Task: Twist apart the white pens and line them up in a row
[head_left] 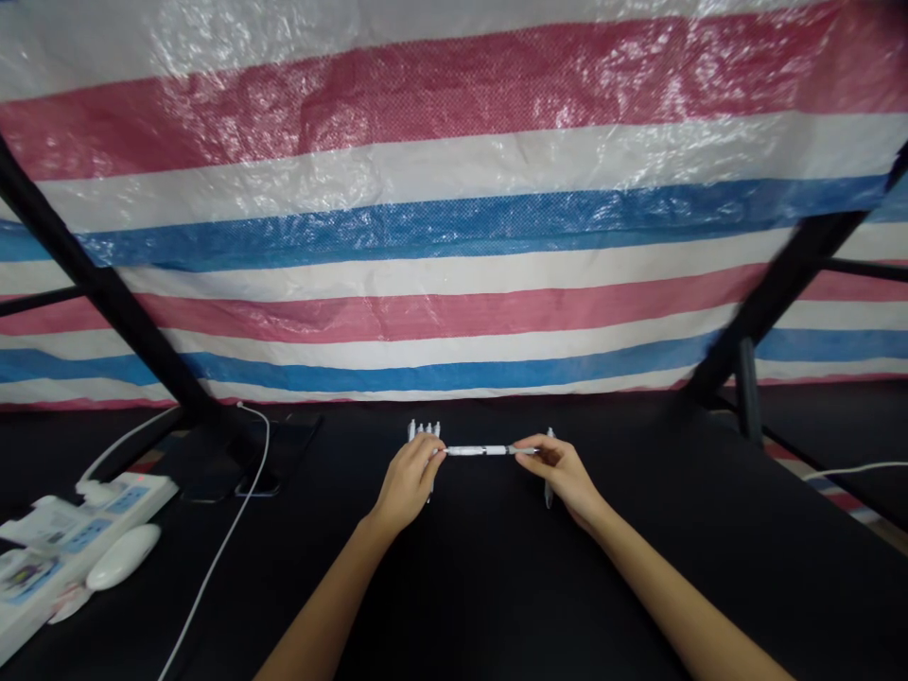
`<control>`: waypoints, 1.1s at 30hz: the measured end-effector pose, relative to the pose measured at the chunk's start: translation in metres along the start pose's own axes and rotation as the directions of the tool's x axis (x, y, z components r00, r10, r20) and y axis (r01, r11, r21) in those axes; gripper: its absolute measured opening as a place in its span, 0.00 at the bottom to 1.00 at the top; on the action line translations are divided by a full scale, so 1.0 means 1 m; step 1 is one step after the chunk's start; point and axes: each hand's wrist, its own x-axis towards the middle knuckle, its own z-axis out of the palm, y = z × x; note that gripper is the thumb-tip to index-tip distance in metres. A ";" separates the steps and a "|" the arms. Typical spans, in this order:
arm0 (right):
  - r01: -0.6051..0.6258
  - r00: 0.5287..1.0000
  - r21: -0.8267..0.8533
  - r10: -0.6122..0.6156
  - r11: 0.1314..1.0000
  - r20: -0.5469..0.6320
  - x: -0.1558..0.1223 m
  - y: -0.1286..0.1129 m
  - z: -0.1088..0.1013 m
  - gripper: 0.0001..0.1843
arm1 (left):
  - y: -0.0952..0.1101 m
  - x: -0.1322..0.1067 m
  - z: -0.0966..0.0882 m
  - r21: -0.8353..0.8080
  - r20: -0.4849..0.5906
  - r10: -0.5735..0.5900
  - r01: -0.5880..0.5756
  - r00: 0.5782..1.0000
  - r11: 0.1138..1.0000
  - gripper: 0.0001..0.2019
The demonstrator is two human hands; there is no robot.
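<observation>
A white pen is held level above the black table, one end in each hand. My left hand is closed on its left end, fingers curled. My right hand pinches its right end. Behind my left hand several white pens lie side by side on the table. Another white pen lies under my right hand, mostly hidden by it.
A white power strip with a plugged-in white cable sits at the left edge, a white mouse-shaped object beside it. A dark phone lies near a black frame leg. A striped tarp hangs behind.
</observation>
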 end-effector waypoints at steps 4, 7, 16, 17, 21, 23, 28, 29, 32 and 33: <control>-0.018 0.999 0.000 0.018 1.000 0.026 -0.001 0.000 0.002 0.17 | 0.000 0.000 0.000 -0.020 -0.002 -0.004 0.004 1.000 1.000 0.12; 0.001 1.000 -0.015 -0.001 1.000 0.026 -0.002 0.001 0.002 0.16 | 0.000 -0.001 0.000 -0.020 0.016 -0.001 0.001 1.000 1.000 0.12; 0.015 1.000 0.011 -0.015 1.000 -0.009 -0.001 -0.001 0.001 0.14 | 0.000 0.000 0.001 -0.027 0.018 -0.007 0.007 1.000 1.000 0.10; 0.012 1.000 0.018 -0.012 1.000 -0.005 -0.001 -0.001 0.001 0.14 | 0.000 0.000 0.001 -0.038 0.020 -0.006 0.007 1.000 0.999 0.10; 0.015 1.000 0.011 -0.015 1.000 0.003 -0.001 0.000 0.002 0.14 | 0.002 0.000 0.001 -0.109 0.035 -0.033 0.037 0.999 0.993 0.12; 0.026 1.000 -0.004 -0.026 1.000 0.000 -0.001 0.000 0.003 0.15 | 0.002 0.000 0.002 -0.142 0.039 -0.056 0.061 0.998 0.988 0.13; 0.047 0.999 -0.011 -0.047 0.999 -0.012 0.000 0.000 0.002 0.14 | 0.000 -0.001 0.000 -0.104 0.067 -0.100 0.107 0.993 0.989 0.10; 0.046 0.999 -0.010 -0.046 0.999 -0.012 0.000 0.000 0.002 0.14 | 0.001 -0.001 0.000 -0.094 0.071 -0.094 0.101 0.993 0.990 0.10; 0.051 0.999 -0.002 -0.051 0.999 -0.002 0.001 0.002 0.003 0.14 | 0.002 0.000 -0.001 -0.103 0.074 -0.066 0.074 0.995 0.992 0.11; 0.056 0.998 0.002 -0.056 0.998 0.002 0.001 0.003 0.003 0.15 | 0.002 0.000 -0.001 -0.127 0.068 -0.065 0.074 0.996 0.989 0.12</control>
